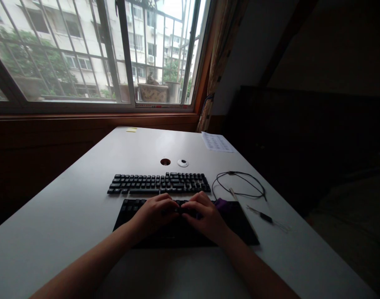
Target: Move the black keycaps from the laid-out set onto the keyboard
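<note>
L hand (157, 211) & R hand (207, 216) nearly meet over blk kbd (180, 240); fingers curled, can't tell if clamped on anything. Kbd on wht desk (59, 224), keycaps (146, 182) in rows just behind.

The white table (65, 207) carries a keyboard (183, 237), keycaps (144, 182), cable (231, 172) and paper (217, 142).

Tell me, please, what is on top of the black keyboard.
On the black keyboard, a purple cloth shows beside the right hand, and keycaps at the far left corner. The left hand and right hand hide the middle; what lies beneath cannot be seen.
</note>
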Motion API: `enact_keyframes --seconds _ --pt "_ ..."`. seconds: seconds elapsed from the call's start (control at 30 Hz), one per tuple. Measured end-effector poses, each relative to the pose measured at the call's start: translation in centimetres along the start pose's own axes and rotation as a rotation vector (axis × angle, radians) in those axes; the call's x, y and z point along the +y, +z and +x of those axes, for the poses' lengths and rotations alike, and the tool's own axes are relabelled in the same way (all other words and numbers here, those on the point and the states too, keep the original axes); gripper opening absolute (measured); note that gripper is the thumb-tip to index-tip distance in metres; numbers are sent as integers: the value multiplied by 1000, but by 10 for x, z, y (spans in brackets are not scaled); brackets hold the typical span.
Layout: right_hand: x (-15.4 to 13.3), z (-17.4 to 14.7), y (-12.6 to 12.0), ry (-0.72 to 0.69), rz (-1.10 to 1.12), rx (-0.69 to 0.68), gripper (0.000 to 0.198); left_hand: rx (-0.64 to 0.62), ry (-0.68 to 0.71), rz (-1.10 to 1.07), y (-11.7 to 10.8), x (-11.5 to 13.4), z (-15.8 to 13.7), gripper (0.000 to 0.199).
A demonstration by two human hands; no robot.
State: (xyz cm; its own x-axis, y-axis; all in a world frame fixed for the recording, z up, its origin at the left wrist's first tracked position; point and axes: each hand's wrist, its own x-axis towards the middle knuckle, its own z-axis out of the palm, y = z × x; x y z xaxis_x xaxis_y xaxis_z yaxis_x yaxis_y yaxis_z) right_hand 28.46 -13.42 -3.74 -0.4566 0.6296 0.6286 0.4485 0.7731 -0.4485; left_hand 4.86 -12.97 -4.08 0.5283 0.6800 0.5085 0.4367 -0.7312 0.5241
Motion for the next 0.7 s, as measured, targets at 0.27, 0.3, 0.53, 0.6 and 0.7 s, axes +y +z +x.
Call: enact_keyframes --seconds 0.27,0.3,0.53,0.6,0.7 --pt "7 0 -13 97 -44 -81 22 -46 61 257 -5 -8 -1 28" --pt "9 0 -16 112 -60 -94 21 -60 60 285 -8 -9 -1 30" --pt "16 -1 -20 156 -122 -170 18 -140 32 338 -17 -13 -2 45" --pt "17 -2 -17 165 -135 -177 18 -150 20 337 -17 -15 -3 47" --pt "19 -2 -14 179 -149 -189 18 -157 -7 342 -14 -18 -4 45"
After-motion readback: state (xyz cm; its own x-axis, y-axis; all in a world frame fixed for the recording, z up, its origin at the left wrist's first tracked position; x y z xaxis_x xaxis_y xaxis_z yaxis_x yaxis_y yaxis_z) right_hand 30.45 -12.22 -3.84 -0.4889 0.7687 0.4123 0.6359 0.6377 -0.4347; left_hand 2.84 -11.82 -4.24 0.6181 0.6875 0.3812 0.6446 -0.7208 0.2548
